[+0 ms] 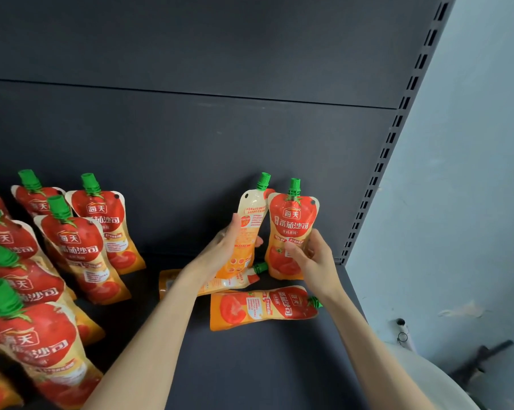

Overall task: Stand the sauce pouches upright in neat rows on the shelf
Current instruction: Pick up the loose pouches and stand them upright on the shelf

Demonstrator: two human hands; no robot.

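Note:
My left hand (224, 247) grips a sauce pouch (249, 220) with its pale back label toward me, held upright near the shelf's back wall. My right hand (312, 255) grips a second pouch (291, 229), red front facing me, green cap up, just to the right of the first. Two more pouches lie flat on the dark shelf (249, 365): one (264, 307) below my hands with its cap pointing right, and another (235, 281) partly hidden behind my left wrist. Several pouches (81, 250) stand upright in rows at the left.
The dark back panel (190, 143) rises behind the shelf. A slotted upright post (377, 170) marks the shelf's right end, with a pale blue wall (457, 173) beyond it. Bare shelf surface lies between the left rows and my hands.

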